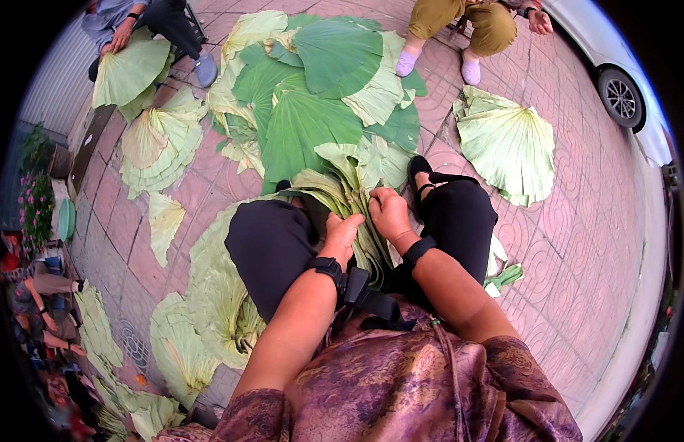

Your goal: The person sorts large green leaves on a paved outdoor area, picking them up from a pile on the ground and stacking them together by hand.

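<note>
Between my knees I hold a folded bundle of pale green lotus leaves (367, 247), its pleated edges fanning out above my hands. My left hand (343, 234) is closed on the bundle's left side. On the right side, my right hand (391, 214) grips it too, with the fingers curled in. Just ahead of the bundle lies a heap of large lotus leaves (312, 129), darker green on top and paler at the edges. Beside my left leg a round stack of pale leaves (216, 283) spreads on the ground.
A person at the far left handles a leaf fan (132, 70); another sits at the far right. More leaves (507, 144) lie at right and another pile (163, 140) at left. A white car (607, 37) stands at the right edge. Leaf scraps (506, 276) lie by my right leg.
</note>
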Tool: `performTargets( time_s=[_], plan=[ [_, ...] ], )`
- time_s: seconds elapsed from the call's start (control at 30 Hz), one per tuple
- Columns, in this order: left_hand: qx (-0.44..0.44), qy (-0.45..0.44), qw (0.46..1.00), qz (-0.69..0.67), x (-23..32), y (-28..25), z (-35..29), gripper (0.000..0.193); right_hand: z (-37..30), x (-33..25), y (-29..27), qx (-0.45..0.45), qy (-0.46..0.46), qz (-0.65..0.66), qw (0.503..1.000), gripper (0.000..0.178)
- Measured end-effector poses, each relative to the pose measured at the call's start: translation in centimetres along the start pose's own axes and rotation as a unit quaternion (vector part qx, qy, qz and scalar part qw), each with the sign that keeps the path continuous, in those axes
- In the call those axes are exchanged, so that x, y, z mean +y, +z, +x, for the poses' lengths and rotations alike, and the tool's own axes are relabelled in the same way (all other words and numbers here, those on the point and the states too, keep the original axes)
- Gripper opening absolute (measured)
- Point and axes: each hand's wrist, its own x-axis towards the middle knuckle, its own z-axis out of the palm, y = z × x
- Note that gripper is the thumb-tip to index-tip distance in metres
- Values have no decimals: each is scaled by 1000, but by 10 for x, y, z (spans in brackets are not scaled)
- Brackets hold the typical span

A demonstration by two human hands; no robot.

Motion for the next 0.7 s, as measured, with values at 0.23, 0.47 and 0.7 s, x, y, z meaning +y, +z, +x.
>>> performTargets(
  time_s=[0.23, 0.47, 0.7],
  plan=[
    [-1, -14, 1000, -15, -2, 0, 3, 40, 1, -7, -3, -35, 55, 24, 998, 38],
    [-21, -16, 999, -25, 7, 4, -4, 40, 1, -6, 2, 36, -11, 35, 999, 32],
    [-29, -8, 999, -29, 8, 5, -4, 38, 0, -7, -2, -19, -2, -11, 1000, 33]
  ],
)
